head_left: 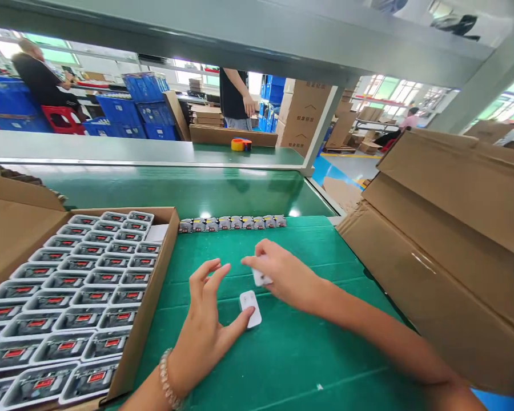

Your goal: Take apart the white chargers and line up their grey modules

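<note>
My left hand (205, 325) rests on the green mat (282, 354), fingers spread, its thumb touching a small white rectangular piece (251, 308) that lies flat. Just to the right, my right hand (282, 274) has its fingers closed around another small white piece (260, 278), held slightly above the mat. Beyond both hands a row of several small grey parts (233, 223) lines the mat's far edge.
A cardboard box (154, 297) at left holds several rows of grey parts with red labels. A big open carton (445, 228) stands at right. A conveyor belt (175, 188) runs behind, with a tape roll (241, 144). Other people stand in the background.
</note>
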Motion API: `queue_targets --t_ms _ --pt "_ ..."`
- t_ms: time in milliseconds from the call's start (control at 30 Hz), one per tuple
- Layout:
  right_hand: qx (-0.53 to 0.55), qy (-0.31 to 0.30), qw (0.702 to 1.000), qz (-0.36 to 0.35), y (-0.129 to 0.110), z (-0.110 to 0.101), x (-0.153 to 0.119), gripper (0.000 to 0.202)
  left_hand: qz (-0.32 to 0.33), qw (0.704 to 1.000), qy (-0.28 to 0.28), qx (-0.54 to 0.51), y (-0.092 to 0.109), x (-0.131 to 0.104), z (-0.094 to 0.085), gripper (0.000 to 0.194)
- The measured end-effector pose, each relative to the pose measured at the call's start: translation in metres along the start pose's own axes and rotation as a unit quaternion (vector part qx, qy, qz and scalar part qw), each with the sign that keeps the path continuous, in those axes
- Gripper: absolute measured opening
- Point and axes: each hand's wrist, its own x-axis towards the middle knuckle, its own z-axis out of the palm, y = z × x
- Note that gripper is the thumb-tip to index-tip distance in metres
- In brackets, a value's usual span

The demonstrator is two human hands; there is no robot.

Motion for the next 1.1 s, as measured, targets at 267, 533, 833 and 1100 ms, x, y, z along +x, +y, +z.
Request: queue_targets --t_ms 267,533,833,1100 --pt "0.119 -0.007 0.986 -0.114 -0.022 0.008 -0.002 0.022 -0.012 0.990 -0.056 -0.127 -0.017 -0.010 0.004 0.038" --pt "0.195 0.095 0.960 -0.179 -0.017 0.006 0.001 0.014 -0.022 0.974 0.000 -0.227 -0.015 -0.016 0.010 0.039" --pt "-0.066 0.065 0.970 -0.226 -0.021 0.012 -0.004 0.022 0.026 0.976 -0.037 -0.214 -0.018 -0.007 0.008 0.032" --pt "-0.170 0.058 0.942 -0.283 -0.021 0.031 0.002 0.011 -0.009 0.991 -0.040 -0.131 -0.010 -0.038 0.005 0.035"
